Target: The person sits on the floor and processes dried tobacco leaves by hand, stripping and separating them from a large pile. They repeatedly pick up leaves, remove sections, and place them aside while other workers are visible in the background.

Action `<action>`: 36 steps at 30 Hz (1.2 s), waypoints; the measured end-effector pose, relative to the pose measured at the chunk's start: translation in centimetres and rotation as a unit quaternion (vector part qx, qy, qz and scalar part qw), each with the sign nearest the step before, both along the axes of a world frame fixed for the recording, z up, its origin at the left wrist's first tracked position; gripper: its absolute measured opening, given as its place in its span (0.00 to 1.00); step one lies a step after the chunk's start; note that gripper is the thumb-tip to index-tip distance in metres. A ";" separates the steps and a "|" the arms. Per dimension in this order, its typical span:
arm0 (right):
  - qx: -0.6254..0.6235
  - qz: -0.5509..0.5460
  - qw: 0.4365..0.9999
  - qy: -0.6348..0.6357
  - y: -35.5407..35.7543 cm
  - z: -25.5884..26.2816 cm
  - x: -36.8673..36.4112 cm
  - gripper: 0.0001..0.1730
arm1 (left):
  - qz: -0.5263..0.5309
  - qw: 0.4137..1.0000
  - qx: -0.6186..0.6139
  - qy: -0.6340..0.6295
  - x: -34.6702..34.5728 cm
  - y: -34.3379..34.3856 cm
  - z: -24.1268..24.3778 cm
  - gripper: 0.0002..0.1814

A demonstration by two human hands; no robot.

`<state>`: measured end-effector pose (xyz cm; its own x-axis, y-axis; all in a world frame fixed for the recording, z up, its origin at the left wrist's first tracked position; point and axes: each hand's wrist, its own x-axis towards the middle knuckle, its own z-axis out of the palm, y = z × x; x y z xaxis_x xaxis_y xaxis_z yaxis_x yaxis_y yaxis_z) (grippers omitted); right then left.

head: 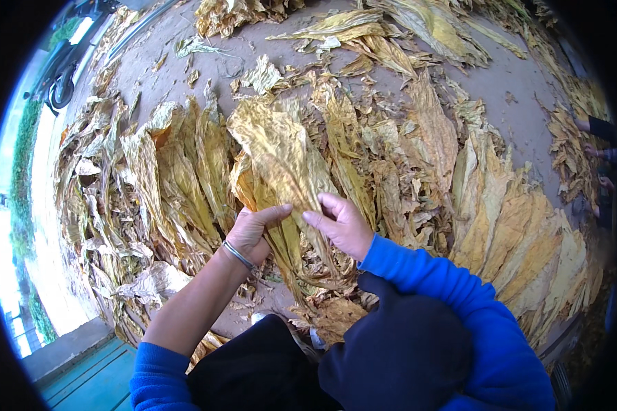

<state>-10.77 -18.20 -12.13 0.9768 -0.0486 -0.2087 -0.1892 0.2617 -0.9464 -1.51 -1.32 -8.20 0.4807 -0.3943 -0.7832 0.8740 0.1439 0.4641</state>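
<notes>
Dried tobacco leaves lie spread on the floor before me. My left hand (259,228), with a metal bangle at the wrist, holds yellow-brown leaves, its thumb laid across them. My right hand (342,223) pinches the lower part of a broad dried tobacco leaf (277,146) between thumb and fingers. That leaf fans out above both hands, and narrow stalk ends hang below them. To the left lie long crumpled leaves (169,174). On the right is a layered row of flatter golden leaves (509,216).
Leaf scraps litter the brown-grey floor (159,46). More leaves (360,25) lie at the far side. Other people's hands (591,149) are among leaves at the right rim. A parked vehicle's wheel (61,90) shows at upper left, and green boards (90,377) at lower left.
</notes>
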 end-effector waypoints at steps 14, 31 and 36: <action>0.040 0.011 0.997 0.061 -2.9 -0.3 -1.8 0.08 | -0.008 1.000 -0.023 0.019 -0.3 0.4 0.2 0.14; 0.033 -0.093 0.995 0.002 -2.8 -0.1 2.5 0.05 | -0.018 0.999 0.031 -0.036 0.3 -0.9 1.1 0.14; 0.058 -0.136 0.988 0.034 -2.8 0.2 2.0 0.06 | -0.010 0.999 0.024 -0.039 0.2 -1.2 1.4 0.10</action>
